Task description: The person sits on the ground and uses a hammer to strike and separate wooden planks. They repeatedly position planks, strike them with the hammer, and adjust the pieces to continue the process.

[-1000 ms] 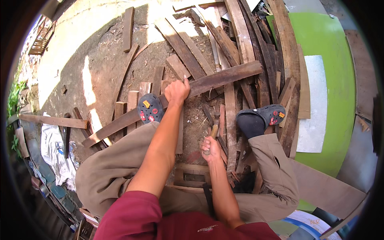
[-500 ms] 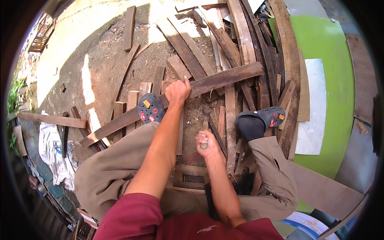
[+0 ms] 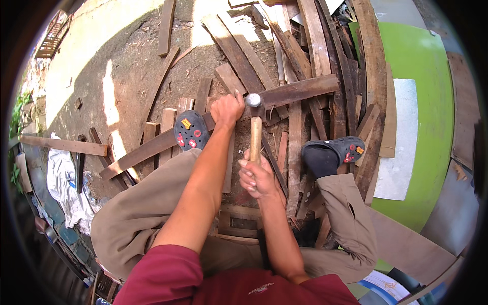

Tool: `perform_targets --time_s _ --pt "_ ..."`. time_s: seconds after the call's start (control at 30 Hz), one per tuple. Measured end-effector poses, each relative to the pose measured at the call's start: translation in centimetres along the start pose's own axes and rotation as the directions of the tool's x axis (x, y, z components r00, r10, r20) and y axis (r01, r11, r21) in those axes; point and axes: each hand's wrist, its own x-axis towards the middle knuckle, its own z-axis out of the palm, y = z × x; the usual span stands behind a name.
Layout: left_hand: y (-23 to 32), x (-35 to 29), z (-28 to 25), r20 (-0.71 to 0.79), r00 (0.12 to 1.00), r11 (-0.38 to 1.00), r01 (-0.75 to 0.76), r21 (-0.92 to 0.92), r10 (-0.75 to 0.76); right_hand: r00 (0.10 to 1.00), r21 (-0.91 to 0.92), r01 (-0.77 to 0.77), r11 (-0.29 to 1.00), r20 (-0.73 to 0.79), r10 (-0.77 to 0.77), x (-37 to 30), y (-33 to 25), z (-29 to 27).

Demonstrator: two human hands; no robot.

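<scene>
Now, nearest the wearer: a maroon shirt at the lower edge, khaki trousers (image 3: pixel 132 218) with knees spread, and a small wooden frame (image 3: pixel 239 223) on the ground between the legs.

Right hand (image 3: pixel 256 175): fingers wrapped tight round the pale wooden handle of a hammer (image 3: pixel 255 129). A second ago this hand sat low, with only a short stub of the tool showing above it; half a second ago a dark, thin tool angled up out of the fist. The handle now stands nearly upright in view, and the steel head (image 3: pixel 253 99) is down at the long plank. Judged a strike just landing, or the head set on its mark; contact itself cannot be told.

Left hand (image 3: pixel 227 109): closed over the near edge of the long plank (image 3: pixel 213 122), just left of the hammer head, unmoved across all three pictures. Judged to be steadying the board, with fingers close to the blow.

Long plank: dark, weathered, running from low left to far right across the scrap heap, pinned under the left clog (image 3: pixel 190 131). Right clog (image 3: pixel 338 152) rests on loose boards further right.

Far: a heap of old planks (image 3: pixel 305 46) on bare earth; a green round panel (image 3: pixel 427 101) at right; a white cloth (image 3: pixel 63 183) at left.
</scene>
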Motion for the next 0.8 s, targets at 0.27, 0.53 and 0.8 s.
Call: perform_targets --time_s 0.27,0.53,0.8 --pt "0.9 0.1 -0.6 0.050 0.998 0.998 0.021 0.067 -0.024 0.982 0.359 -0.066 0.931 -0.142 0.124 -4.4 7.1 -2.6" --pt "1.2 0.9 -0.6 0.026 1.000 0.998 0.002 0.059 -0.004 0.948 0.489 -0.028 0.872 -0.264 0.178 1.9 -0.7 -7.1" --pt "1.1 -0.2 -0.7 0.021 1.000 0.997 -0.001 0.079 -0.001 0.904 0.676 0.007 0.736 -0.320 0.285 -1.6 2.0 -10.3"
